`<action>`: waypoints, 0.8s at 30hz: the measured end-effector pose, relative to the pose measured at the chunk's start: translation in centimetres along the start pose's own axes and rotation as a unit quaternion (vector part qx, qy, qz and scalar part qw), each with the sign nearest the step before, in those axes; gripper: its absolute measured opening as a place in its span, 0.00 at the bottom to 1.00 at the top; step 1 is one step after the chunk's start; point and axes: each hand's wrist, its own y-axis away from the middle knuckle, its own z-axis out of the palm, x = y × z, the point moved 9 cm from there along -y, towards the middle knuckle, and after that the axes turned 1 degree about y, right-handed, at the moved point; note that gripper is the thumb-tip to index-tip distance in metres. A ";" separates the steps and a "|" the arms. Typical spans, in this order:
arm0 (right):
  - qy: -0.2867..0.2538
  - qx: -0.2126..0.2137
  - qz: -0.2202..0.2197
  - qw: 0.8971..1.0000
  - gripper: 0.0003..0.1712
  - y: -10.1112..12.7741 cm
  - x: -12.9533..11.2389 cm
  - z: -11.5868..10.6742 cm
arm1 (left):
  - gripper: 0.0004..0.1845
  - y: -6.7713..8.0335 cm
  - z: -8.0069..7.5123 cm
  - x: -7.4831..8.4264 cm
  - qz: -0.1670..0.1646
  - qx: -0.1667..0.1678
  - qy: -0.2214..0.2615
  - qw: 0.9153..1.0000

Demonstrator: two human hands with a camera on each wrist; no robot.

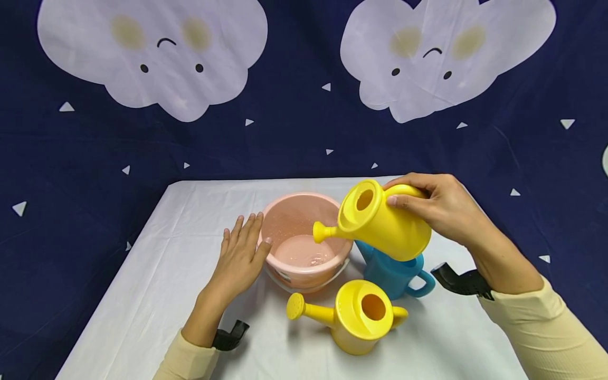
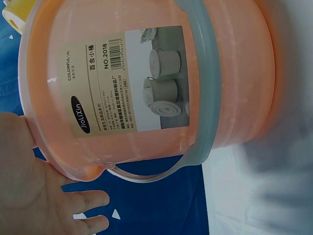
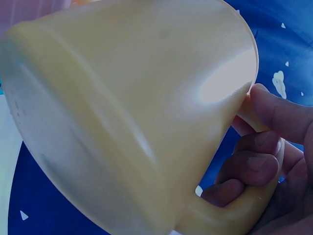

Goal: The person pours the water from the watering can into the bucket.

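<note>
My right hand grips the handle of a yellow watering can, fingers curled through the loop in the right wrist view. The can is tilted, its spout over a pink bucket. Ripples show on the bucket's floor below the spout. My left hand lies along the bucket's left rim with its fingers extended. From the left wrist view, the bucket bears a printed label and a pale grey-green carrying handle.
A second yellow watering can stands in front of the bucket, spout pointing left. Behind it, a blue watering can is partly hidden under the raised one. All rest on a white-covered table before a dark blue cloud-print curtain.
</note>
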 end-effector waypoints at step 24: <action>0.014 0.001 0.001 1.000 0.09 0.0 -0.2 -0.1 | 0.33 0.0 0.0 -0.1 -0.002 -0.002 0.000 1.000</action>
